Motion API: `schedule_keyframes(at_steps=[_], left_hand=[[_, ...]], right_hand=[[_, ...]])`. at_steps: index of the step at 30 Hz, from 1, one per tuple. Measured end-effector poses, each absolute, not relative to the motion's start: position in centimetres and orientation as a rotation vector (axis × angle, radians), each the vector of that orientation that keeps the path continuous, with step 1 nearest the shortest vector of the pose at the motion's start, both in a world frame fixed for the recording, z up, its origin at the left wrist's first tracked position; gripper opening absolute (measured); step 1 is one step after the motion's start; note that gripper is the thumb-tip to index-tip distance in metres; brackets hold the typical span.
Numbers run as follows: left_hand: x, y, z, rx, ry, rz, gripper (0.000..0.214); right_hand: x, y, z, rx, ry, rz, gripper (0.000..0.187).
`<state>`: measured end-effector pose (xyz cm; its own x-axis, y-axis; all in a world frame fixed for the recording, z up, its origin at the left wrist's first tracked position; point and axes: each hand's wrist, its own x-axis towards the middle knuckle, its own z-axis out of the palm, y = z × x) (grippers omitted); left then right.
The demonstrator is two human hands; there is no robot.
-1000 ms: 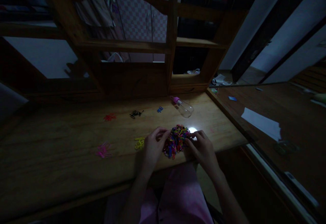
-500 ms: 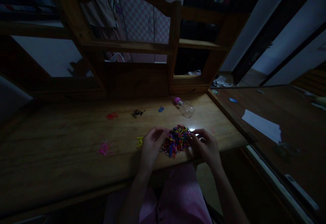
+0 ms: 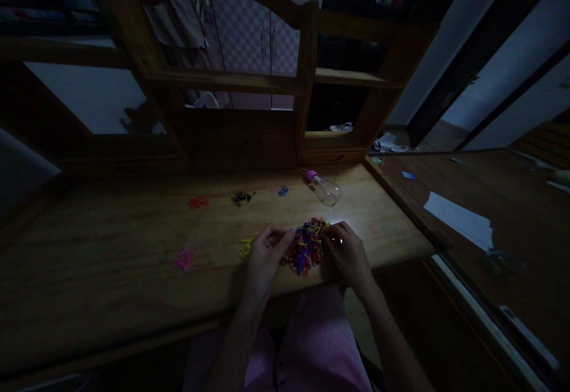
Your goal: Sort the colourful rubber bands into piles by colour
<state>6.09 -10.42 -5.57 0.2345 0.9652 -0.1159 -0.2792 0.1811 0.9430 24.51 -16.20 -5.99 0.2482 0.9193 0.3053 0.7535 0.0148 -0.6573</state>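
Loosely, thin looped pieces (image 3: 305, 249) heap on a wooden desktop (image 3: 111, 243).

Desk top (image 3: 111, 225): wood, smooth, grained, soft sheen. Shelf unit (image 3: 231, 81): darker wood. Multicoloured heap (image 3: 305, 249): small plastic-looking pieces, glossy. Bottle (image 3: 328, 193): transparent, smooth, glossy; glass or plastic, cannot tell. Cap (image 3: 312, 175): plastic-looking. Sheet (image 3: 458, 220): paper, matt. Hanging fabric (image 3: 176, 21): cloth, matt. Cabinet handles (image 3: 263, 43), 2: metal-looking, smooth.
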Motion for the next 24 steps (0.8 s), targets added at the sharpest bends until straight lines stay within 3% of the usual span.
schedule_keyframes(at_steps=[7, 17, 24], left_hand=[[6.5, -10.3, -6.0, 0.829, 0.842, 1.081, 0.029], [5.8, -10.1, -5.7, 0.427, 0.552, 0.956, 0.011], [5.4, -9.9, -5.4, 0.255, 0.523, 0.932, 0.009]], right_hand=[[24.6, -16.3, -5.5, -1.775, -1.533, 0.226, 0.009], [23.9, -15.6, -5.8, -1.842, -1.533, 0.245, 0.007], [23.9, -15.3, -6.5, -1.884, -1.535, 0.216, 0.006]])
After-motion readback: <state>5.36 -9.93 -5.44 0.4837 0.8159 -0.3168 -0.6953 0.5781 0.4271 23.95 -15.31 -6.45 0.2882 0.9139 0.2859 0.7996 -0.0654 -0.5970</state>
